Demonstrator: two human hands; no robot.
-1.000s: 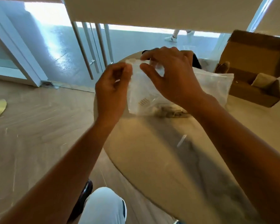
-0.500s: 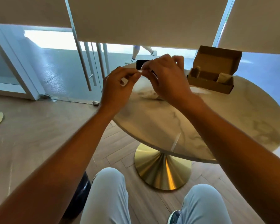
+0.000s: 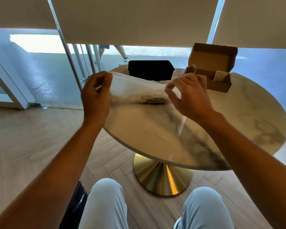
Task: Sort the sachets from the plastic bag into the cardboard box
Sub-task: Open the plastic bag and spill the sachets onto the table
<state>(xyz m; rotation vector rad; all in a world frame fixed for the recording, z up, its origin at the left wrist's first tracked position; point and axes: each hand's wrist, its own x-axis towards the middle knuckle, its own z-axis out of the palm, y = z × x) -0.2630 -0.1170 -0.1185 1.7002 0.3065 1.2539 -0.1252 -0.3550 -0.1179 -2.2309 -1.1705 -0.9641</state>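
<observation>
A clear plastic bag [image 3: 137, 87] is stretched between my two hands above the far left part of the round marble table [image 3: 238, 123]. My left hand [image 3: 96, 98] pinches its left top edge. At the right top edge, my right hand [image 3: 188, 96] pinches it between thumb and forefinger. Dark sachets [image 3: 153, 100] lie blurred along the bag's bottom. The open cardboard box [image 3: 213, 70] stands at the table's far right, lid up, with a tan sachet [image 3: 220, 76] or two showing inside.
A black box [image 3: 150, 70] sits at the table's far edge behind the bag. The table stands on a gold pedestal base [image 3: 162, 176]. My knees in light trousers are below. Beyond the glass, a person's legs [image 3: 112, 52] walk past.
My hands have moved apart, pulling the bag's top wide; half a second ago they pinched close together. The view has tilted and drawn back, showing more of the table.
</observation>
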